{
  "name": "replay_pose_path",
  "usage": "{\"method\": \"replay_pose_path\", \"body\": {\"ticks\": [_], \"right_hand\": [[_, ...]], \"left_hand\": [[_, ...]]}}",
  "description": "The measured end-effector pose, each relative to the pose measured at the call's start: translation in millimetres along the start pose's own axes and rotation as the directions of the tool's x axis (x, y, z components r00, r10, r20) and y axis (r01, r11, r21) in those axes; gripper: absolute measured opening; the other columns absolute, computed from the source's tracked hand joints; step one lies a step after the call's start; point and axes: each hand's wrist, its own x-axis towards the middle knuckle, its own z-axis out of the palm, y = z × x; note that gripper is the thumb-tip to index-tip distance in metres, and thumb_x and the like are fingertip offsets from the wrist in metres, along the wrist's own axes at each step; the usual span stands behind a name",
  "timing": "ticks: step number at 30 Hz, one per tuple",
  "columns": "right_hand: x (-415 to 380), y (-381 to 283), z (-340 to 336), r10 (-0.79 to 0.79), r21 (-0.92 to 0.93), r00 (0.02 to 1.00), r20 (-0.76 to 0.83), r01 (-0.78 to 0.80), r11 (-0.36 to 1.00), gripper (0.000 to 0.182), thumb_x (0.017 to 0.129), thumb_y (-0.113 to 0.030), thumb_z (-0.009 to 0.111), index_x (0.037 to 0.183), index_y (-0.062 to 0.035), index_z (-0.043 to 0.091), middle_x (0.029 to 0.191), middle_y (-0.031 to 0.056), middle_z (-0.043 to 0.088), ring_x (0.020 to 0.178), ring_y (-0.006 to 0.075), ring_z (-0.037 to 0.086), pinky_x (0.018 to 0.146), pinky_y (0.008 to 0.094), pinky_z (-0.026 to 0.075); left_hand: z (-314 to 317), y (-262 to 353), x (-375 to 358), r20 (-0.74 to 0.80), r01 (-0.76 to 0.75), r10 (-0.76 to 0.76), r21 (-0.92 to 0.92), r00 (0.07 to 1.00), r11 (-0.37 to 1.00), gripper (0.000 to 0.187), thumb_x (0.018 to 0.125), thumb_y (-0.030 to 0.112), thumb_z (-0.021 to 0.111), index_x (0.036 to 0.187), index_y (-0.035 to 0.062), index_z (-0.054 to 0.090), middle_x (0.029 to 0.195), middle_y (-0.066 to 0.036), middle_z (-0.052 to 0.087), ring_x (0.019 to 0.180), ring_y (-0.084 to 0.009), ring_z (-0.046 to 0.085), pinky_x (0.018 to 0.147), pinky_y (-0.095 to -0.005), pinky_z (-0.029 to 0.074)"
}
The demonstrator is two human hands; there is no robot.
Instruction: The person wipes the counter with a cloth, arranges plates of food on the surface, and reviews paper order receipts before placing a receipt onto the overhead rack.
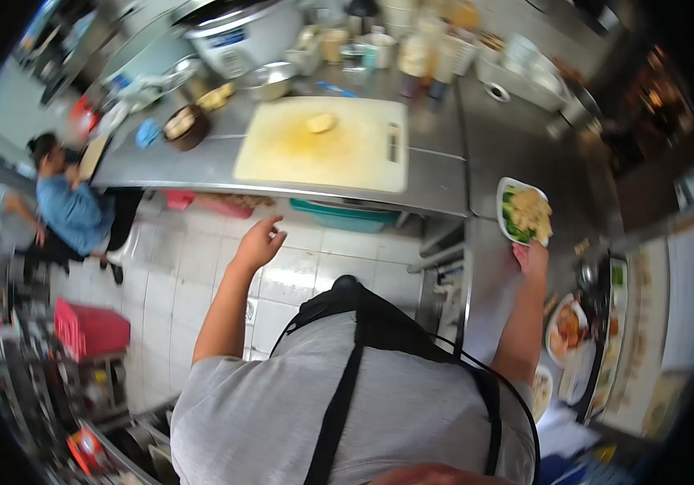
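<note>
My right hand [531,255] grips the near edge of a white plate [514,234] over the right-hand steel counter. On the plate lie green leafy vegetables [512,212] beside pale, sliced-looking food [531,212], whose kind I cannot make out. My left hand [261,240] hangs in the air over the tiled floor, in front of the counter edge; its fingers are apart and it holds nothing. Beyond it, a white cutting board [282,162] with a yellow stain bears one pale yellow piece of food [322,123].
A steel bowl [268,82], a brown pot [185,129] and a large cooker [242,40] stand along the back counter. Several bottles [413,61] are behind the board. Below the counter sits a teal tub [343,217]. Two people [76,198] sit at left near a red bin [92,330].
</note>
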Motion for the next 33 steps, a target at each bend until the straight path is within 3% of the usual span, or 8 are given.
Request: {"method": "replay_pose_path", "body": {"ticks": [5, 10, 13, 21, 24, 27, 30, 33], "right_hand": [[41.4, -14.7, 53.1, 0.006, 0.215, 1.000, 0.017, -0.010, 0.977, 0.023, 0.083, -0.015, 0.036, 0.098, 0.0014, 0.045, 0.085, 0.0149, 0.057, 0.079, 0.0241, 0.059, 0.068, 0.0346, 0.050], [50.2, -22.0, 78.3, 0.091, 0.228, 0.995, 0.030, -0.096, 0.969, 0.048, 0.086, -0.034, 0.041, 0.120, -0.0025, 0.031, 0.098, 0.0099, 0.054, 0.087, 0.0243, 0.057, 0.077, 0.0376, 0.046], [20.5, -21.0, 86.0, 0.140, 0.204, 0.990, -0.031, -0.131, 0.970, 0.053, 0.084, -0.038, 0.044, 0.126, -0.0108, 0.026, 0.107, 0.0066, 0.051, 0.093, 0.0220, 0.054, 0.082, 0.0357, 0.041], [-65.6, 60.4, 81.4, 0.107, 0.290, 0.965, -0.238, -0.034, 0.956, 0.040, 0.082, -0.039, 0.048, 0.115, -0.0193, 0.044, 0.095, -0.0010, 0.055, 0.085, 0.0128, 0.052, 0.075, 0.0292, 0.040], [-101.1, 67.1, 83.5, 0.124, 0.170, 0.965, -0.229, -0.086, 0.982, 0.039, 0.081, -0.039, 0.049, 0.116, -0.0217, 0.044, 0.086, -0.0040, 0.055, 0.079, 0.0099, 0.051, 0.068, 0.0270, 0.039], [-139.4, 50.5, 123.0, 0.150, 0.078, 0.907, -0.392, -0.129, 0.989, 0.030, 0.084, -0.037, 0.045, 0.108, -0.0196, 0.047, 0.077, -0.0035, 0.055, 0.063, 0.0099, 0.053, 0.053, 0.0238, 0.040], [-132.4, 48.9, 107.1, 0.169, -0.013, 0.912, -0.373, -0.187, 0.982, 0.037, 0.081, -0.039, 0.048, 0.113, -0.0211, 0.046, 0.081, -0.0046, 0.054, 0.069, 0.0099, 0.050, 0.059, 0.0256, 0.037], [-123.5, 41.8, 112.4, 0.218, -0.049, 0.896, -0.387, -0.256, 0.966, 0.032, 0.081, -0.039, 0.049, 0.106, -0.0193, 0.048, 0.079, -0.0041, 0.055, 0.067, 0.0110, 0.051, 0.057, 0.0261, 0.037]], "left_hand": [[-46.6, -40.8, 11.1, -0.193, 0.093, -0.110, -0.094, 0.975, 0.991, 0.037, 0.076, 0.019, 0.057, 0.109, 0.0042, 0.050, 0.085, -0.014, 0.059, 0.073, -0.0247, 0.057, 0.068, -0.0317, 0.046], [-121.4, -124.5, 39.4, -0.352, 0.144, -0.198, -0.173, 0.915, 0.974, 0.037, 0.076, 0.018, 0.057, 0.108, 0.0007, 0.049, 0.083, -0.014, 0.059, 0.075, -0.0208, 0.056, 0.068, -0.0302, 0.045], [-187.7, -175.5, 84.0, -0.207, 0.374, -0.484, -0.411, 0.850, 0.832, 0.045, 0.075, 0.023, 0.059, 0.111, -0.0020, 0.047, 0.083, -0.015, 0.058, 0.076, -0.0193, 0.056, 0.068, -0.0290, 0.045], [-303.3, -377.0, 279.6, -0.608, 0.541, -0.472, -0.082, 0.639, 0.837, 0.058, 0.071, 0.035, 0.060, 0.114, -0.0009, 0.046, 0.102, -0.025, 0.053, 0.099, -0.0348, 0.051, 0.084, -0.0366, 0.040], [-306.5, -368.4, 318.7, -0.706, 0.743, -0.499, 0.056, 0.502, 0.667, 0.053, 0.071, 0.031, 0.057, 0.113, 0.0024, 0.047, 0.098, -0.024, 0.055, 0.097, -0.0357, 0.051, 0.084, -0.0372, 0.041], [-309.8, -421.2, 349.9, -0.596, 0.725, -0.471, 0.302, 0.651, 0.619, 0.047, 0.072, 0.026, 0.054, 0.114, 0.0058, 0.047, 0.105, -0.021, 0.052, 0.101, -0.0339, 0.050, 0.087, -0.0371, 0.039], [-326.3, -371.3, 371.8, -0.470, 0.557, -0.454, 0.100, 0.757, 0.825, 0.041, 0.074, 0.021, 0.051, 0.113, 0.0070, 0.048, 0.113, -0.017, 0.048, 0.106, -0.0327, 0.045, 0.091, -0.0390, 0.036], [-273.4, -379.9, 387.4, -0.412, 0.339, -0.156, 0.419, 0.898, 0.842, 0.037, 0.074, 0.021, 0.054, 0.108, 0.0061, 0.053, 0.118, -0.018, 0.045, 0.109, -0.0333, 0.042, 0.092, -0.0387, 0.034]]}}
